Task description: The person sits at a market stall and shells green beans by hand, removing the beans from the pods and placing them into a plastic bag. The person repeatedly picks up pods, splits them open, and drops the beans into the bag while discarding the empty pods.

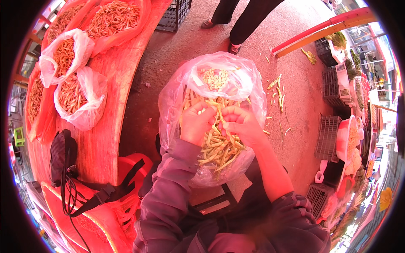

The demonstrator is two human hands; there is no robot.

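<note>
My left hand (195,122) and my right hand (242,123) meet over a large clear plastic bag (171,91) full of long bean pods (218,151). Between my fingertips is a yellowish bean pod (220,114), gripped from both sides. A few pale shelled beans (201,111) show by the curled fingers of my left hand. Just beyond my hands, a smaller clear bag (238,90) lies on top of the pods, with a heap of shelled beans (215,79) in it. Part of the pod is hidden by my fingers.
At left, a wooden table (109,136) bears several bags of dried chilies (115,17) and a black waist pouch (63,158). Pod scraps (280,95) litter the floor. A person's legs (243,25) stand ahead. Along the right are black crates (329,137) and produce.
</note>
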